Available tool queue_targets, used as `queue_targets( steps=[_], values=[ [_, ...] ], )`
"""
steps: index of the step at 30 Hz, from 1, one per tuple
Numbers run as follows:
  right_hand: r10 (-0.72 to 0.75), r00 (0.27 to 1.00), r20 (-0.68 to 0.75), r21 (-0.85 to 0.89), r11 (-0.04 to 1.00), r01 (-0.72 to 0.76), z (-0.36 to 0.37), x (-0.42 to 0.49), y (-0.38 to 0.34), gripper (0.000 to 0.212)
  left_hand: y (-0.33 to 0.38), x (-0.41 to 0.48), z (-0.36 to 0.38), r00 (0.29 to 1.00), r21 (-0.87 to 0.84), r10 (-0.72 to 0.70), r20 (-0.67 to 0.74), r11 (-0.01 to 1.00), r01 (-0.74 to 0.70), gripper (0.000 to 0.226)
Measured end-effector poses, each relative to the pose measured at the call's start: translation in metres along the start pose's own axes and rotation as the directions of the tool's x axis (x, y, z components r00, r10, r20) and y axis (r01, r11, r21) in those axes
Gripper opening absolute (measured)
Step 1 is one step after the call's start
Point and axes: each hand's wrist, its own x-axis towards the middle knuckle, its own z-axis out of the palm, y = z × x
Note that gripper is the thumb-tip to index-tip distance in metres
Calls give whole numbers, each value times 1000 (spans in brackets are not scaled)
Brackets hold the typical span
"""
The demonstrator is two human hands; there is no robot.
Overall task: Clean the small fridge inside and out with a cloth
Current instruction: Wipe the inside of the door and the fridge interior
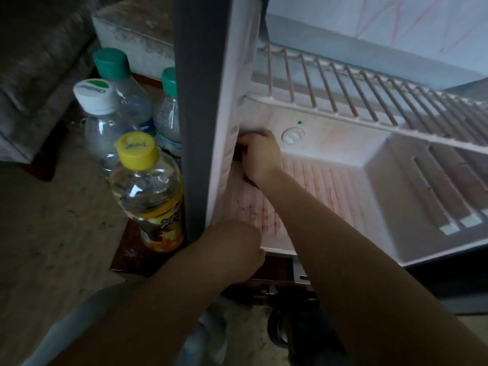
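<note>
The small fridge (200, 101) stands open, with a grey outer wall and a white inside. Its ribbed floor (317, 186) carries reddish smears. My right hand (260, 154) reaches deep into the back left corner, below the thermostat dial (293, 135), and grips a dark cloth (244, 157) against the wall; most of the cloth is hidden under the hand. My left hand (237, 244) is at the fridge's lower front edge by the left wall, fingers curled over that edge and mostly hidden.
A wire shelf (369, 96) spans the fridge above my right arm. Outside the left wall stand several plastic bottles: one with a yellow cap (148, 186), one with a white cap (97, 114), two with green caps (113, 64). A dark sandal (280, 331) lies below.
</note>
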Motion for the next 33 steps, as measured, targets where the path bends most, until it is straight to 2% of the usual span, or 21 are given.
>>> queue_targets(
  steps=[2,4,7,11,15,18,20,23,25,29,31,33],
  values=[
    [-17,1000,-22,8,1000,17,2,1,-4,35,-7,-5,8,997,113,20,73,993,-28,32],
    [-40,999,-5,29,999,41,0,-4,-1,33,-9,-9,13,992,147,4,128,989,-23,35],
    [-115,992,46,-30,993,116,-5,-25,3,32,-11,-11,8,996,99,23,82,995,-31,36],
    [-262,960,100,-15,964,265,-3,-83,-3,36,-26,-26,4,999,86,12,-41,996,-8,31],
    [-309,949,63,37,951,307,-9,-144,-5,32,-38,-52,10,998,60,-49,-35,997,51,29],
    [-289,956,-41,11,957,290,-13,-180,-9,30,-47,-61,17,998,20,-63,-28,998,64,27],
    [-231,965,-122,41,971,237,-13,-201,-3,30,-50,-64,21,997,15,-61,-40,998,61,24],
    [-19,974,-225,178,982,60,-23,-225,14,32,-48,-64,21,992,-29,-30,-120,999,27,20],
    [95,950,-299,269,963,-12,-35,-228,25,31,-42,-63,19,987,-62,-9,-159,998,-1,21],
    [171,902,-397,182,978,-105,-52,-229,46,31,-26,-54,19,968,-109,55,-245,991,-83,23],
    [244,825,-509,180,968,-175,-64,-227,65,33,-18,-48,21,962,-109,93,-255,986,-125,22],
    [319,707,-631,148,944,-294,-75,-223,93,34,-12,-44,24,954,-109,132,-269,980,-166,21]
  ],
)
